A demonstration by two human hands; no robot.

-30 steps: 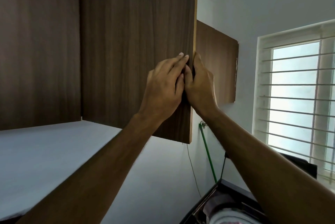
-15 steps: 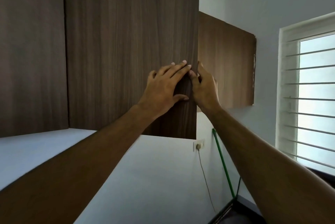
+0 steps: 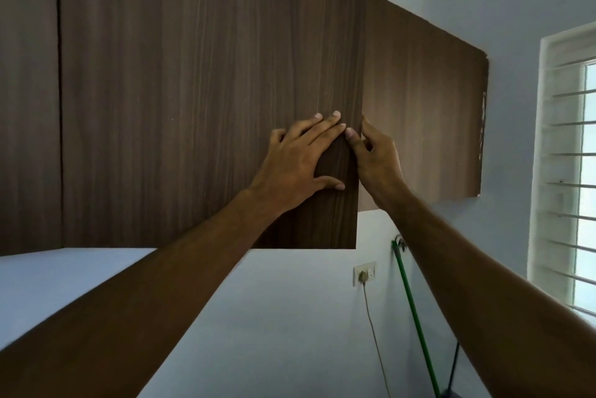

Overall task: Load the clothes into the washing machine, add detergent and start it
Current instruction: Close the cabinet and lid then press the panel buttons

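A dark wood wall cabinet door (image 3: 209,91) fills the upper left of the head view. My left hand (image 3: 300,156) lies flat on the door's face near its right edge, fingers straight and spread. My right hand (image 3: 374,152) holds that right edge, with the thumb on the front and the fingers curled behind it. The washing machine, the clothes and the detergent are out of view.
Another brown cabinet panel (image 3: 425,107) hangs on the white wall to the right. Below it are a wall socket with a plugged cord (image 3: 364,273) and a green hose (image 3: 416,317) running down from a tap. A barred window (image 3: 567,172) is at the far right.
The door has swung closer to the cabinet, hiding its pale edge. My left hand has spread flat on its face. The view has risen, and the washing machine has dropped out of frame.
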